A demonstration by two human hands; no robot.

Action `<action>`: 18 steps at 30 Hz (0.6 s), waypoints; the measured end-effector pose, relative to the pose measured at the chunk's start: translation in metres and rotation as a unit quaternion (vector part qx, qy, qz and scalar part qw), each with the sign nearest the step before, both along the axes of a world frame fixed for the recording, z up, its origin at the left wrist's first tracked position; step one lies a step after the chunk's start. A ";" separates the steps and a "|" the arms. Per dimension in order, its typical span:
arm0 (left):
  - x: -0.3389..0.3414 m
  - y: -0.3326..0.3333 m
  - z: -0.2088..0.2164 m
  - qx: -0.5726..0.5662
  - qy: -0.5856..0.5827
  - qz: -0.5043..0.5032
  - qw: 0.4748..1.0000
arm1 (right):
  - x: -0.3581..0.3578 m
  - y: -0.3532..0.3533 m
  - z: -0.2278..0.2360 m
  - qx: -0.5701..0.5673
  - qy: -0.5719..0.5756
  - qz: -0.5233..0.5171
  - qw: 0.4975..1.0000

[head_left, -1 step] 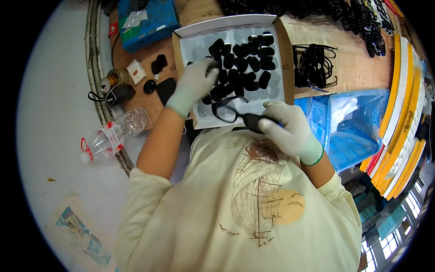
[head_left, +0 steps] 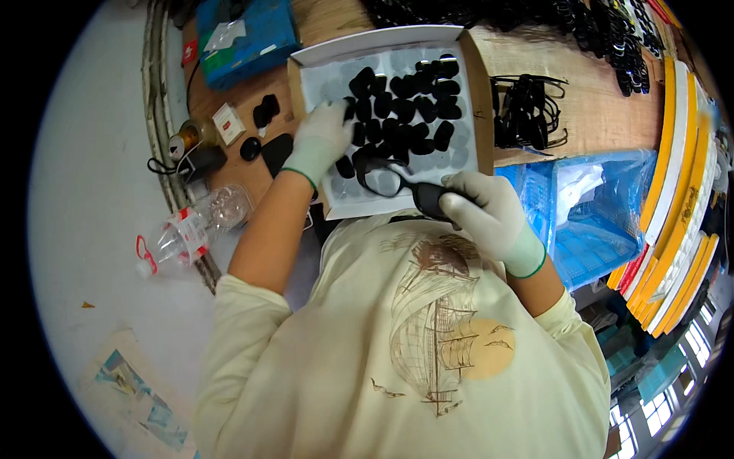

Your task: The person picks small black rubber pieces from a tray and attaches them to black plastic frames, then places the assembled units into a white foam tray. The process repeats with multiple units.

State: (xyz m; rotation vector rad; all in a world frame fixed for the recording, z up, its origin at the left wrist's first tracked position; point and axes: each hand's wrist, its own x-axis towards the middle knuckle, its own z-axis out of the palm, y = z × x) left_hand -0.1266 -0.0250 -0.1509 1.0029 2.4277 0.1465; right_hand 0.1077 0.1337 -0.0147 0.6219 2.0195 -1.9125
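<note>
My gloved right hand (head_left: 485, 210) is closed on a black eyeglass frame (head_left: 409, 186), held over the near edge of a shallow white-lined cardboard box (head_left: 468, 46). One side of the frame looks dark and filled; through the other rim the box shows. My gloved left hand (head_left: 325, 136) is over the box's left part, fingers curled together. Its fingertips are against a dark oval lens (head_left: 349, 109), and whether they grip it is hidden. Many similar dark lenses (head_left: 426, 109) lie loosely spread in the box.
Black eyeglass frames (head_left: 527, 111) stand right of the box, with more heaped at the back. A blue plastic-lined basket (head_left: 596, 245) sits at the right. Leftward are a blue box (head_left: 248, 46), a small white pack (head_left: 228, 122), a tape roll (head_left: 200, 131) and a clear bottle (head_left: 187, 233).
My left hand has drawn slightly left, away from the middle lenses. The eyeglass frame in my right hand has turned a little.
</note>
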 end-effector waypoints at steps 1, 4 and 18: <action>-0.008 -0.001 -0.020 -0.070 0.032 -0.024 0.997 | -0.001 0.002 0.003 -0.101 -0.002 -0.071 0.992; -0.013 -0.004 -0.036 -0.090 0.048 -0.041 0.994 | 0.008 0.009 0.002 -0.252 0.009 -0.178 0.951; -0.039 0.002 -0.028 -0.140 0.191 -0.251 0.939 | 0.005 -0.033 0.008 -0.254 0.064 -0.215 0.941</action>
